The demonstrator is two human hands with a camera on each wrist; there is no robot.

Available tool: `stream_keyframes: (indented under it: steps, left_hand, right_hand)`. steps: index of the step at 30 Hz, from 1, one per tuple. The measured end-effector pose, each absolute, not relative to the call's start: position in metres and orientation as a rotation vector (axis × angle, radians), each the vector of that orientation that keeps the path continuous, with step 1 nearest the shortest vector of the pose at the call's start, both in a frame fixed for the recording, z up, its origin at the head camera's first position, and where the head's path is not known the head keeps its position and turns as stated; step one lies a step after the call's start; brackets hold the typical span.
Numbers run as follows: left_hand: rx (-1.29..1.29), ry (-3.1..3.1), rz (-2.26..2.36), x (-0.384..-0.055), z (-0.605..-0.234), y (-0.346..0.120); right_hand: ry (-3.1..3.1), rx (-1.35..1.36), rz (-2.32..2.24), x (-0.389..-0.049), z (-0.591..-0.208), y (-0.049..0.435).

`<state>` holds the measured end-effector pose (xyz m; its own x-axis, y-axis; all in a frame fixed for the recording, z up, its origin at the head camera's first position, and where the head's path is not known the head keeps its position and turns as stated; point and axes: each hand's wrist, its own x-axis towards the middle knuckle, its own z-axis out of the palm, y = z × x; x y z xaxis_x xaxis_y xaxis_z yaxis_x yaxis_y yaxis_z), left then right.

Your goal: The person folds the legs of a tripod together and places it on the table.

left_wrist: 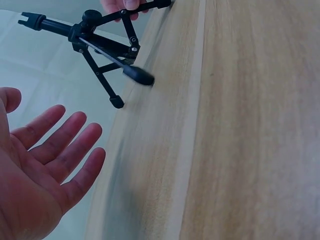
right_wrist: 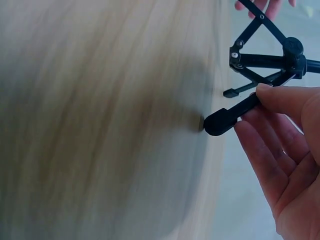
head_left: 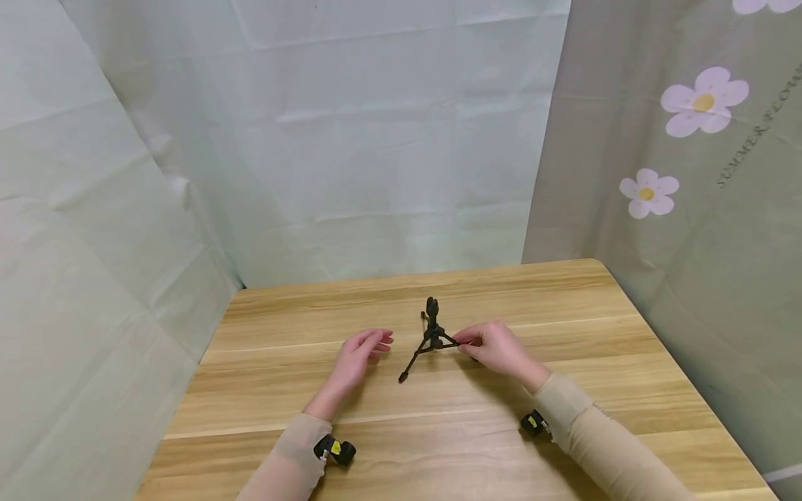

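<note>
A small black tripod (head_left: 433,332) stands on the table with its legs spread and a short column pointing up. My right hand (head_left: 499,349) pinches one of its legs between thumb and fingers. In the right wrist view that hand (right_wrist: 295,145) grips the leg just above its rounded foot (right_wrist: 220,122). To the left of the tripod, apart from it, is my left hand (head_left: 356,356). The left wrist view shows this hand (left_wrist: 42,170) with fingers spread and nothing held, the tripod (left_wrist: 102,47) beyond the fingertips.
The wooden table (head_left: 269,390) has its far edge near a pale hanging cloth (head_left: 376,153). Cloth with printed flowers (head_left: 702,103) hangs along the right side. A small black camera (head_left: 338,449) is strapped to the left wrist, another camera (head_left: 534,423) to the right.
</note>
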<state>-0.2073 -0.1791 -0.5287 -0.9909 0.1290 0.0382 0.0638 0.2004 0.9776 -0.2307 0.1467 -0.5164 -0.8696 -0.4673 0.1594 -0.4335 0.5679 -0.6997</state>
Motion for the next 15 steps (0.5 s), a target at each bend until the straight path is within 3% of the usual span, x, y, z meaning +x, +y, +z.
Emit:
stream_keyframes:
  steps: [15]
  left_hand:
    - [0.185, 2.376, 1.915, -0.2063, -0.5288, -0.1847]
  right_hand:
    - [2.692, -0.862, -1.233, -0.2278, -0.5196, 0.1372]
